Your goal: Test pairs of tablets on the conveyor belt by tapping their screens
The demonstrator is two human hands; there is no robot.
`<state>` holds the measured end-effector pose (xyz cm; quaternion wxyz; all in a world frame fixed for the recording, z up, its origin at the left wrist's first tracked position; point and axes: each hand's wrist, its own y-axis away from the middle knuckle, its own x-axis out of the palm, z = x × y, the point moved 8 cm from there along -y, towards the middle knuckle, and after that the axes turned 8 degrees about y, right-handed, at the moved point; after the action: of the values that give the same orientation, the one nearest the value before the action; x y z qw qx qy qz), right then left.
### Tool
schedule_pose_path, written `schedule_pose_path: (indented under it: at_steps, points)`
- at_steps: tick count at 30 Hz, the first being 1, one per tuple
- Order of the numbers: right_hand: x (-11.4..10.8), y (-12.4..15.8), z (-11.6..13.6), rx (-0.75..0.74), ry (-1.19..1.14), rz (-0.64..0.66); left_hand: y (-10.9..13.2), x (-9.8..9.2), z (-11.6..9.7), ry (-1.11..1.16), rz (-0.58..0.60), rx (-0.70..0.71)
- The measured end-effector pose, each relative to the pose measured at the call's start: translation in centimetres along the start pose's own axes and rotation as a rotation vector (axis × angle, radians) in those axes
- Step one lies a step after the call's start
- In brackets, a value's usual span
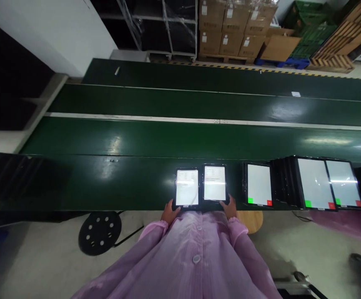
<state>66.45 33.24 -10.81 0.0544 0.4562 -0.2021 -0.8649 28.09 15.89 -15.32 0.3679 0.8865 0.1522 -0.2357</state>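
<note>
Two tablets with lit white screens and black frames lie side by side on the green work surface in front of me. My left hand (169, 213) grips the lower left corner of the left tablet (187, 187), thumb along its bottom edge. At the lower right corner of the right tablet (214, 183), my right hand (230, 207) has its thumb on the bottom edge and its fingers along the side. Lines of small text, too small to read, show on both screens. A narrow gap separates the two.
To the right, a tablet (259, 185) with green and red boxes lies on a stack. More tablets (315, 183) stand beside it, near another person's pink sleeve (348, 220). A black round stool (100, 233) is at lower left. Cardboard boxes (211, 43) are stacked behind the benches.
</note>
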Motion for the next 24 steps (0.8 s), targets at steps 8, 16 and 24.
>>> schedule_pose_path:
  at_steps: [8,16,24]
  points:
    - [0.1,-1.5,1.6,0.152,0.141,0.037,0.9,-0.2,-3.6,-0.317,0.051,-0.091]
    - [0.7,-0.5,2.8,0.275,0.269,0.026,0.3,0.0,-5.8,-0.45,0.063,-0.169]
    - [1.0,-0.9,2.9,0.282,0.208,-0.034,-0.8,-0.7,-7.3,-0.49,0.089,-0.205]
